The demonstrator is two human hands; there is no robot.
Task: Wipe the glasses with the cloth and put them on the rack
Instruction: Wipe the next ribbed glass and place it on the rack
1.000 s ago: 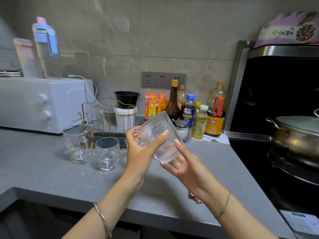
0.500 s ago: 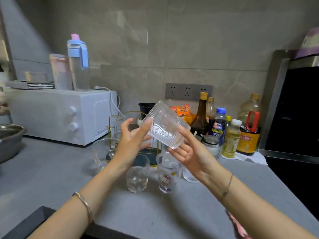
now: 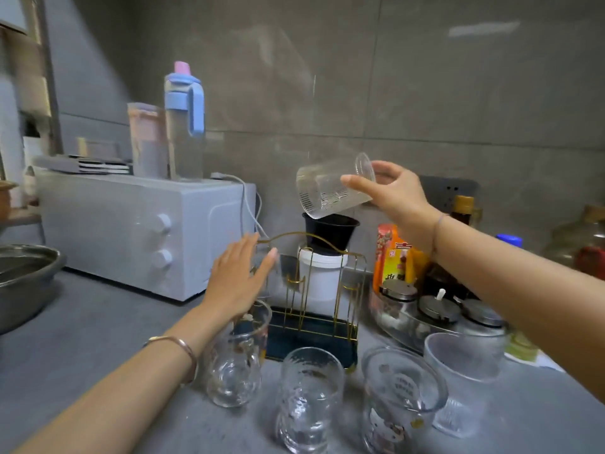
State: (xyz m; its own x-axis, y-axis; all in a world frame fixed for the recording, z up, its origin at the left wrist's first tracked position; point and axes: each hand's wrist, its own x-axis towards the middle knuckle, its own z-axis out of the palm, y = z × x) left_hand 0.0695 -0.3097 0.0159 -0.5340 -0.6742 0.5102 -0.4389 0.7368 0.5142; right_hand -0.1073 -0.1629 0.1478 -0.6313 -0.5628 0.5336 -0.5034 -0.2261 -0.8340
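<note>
Home kitchen: white microwave (image 3: pixel 131 234) sitting on grey counter (image 3: pixel 82 339), spice jars (image 3: pixel 437 309) and sauce bottle (image 3: pixel 462 213) standing by tiled wall (image 3: pixel 327 77), steel basin (image 3: pixel 23 280) sitting left.

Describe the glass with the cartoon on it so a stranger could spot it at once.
Find the gold rack on the grey counter; four glasses stand before it. Take the second from the right, the cartoon glass, between the rippled glass and the frosted glass. Only it has a figure printed low on its side.
</note>
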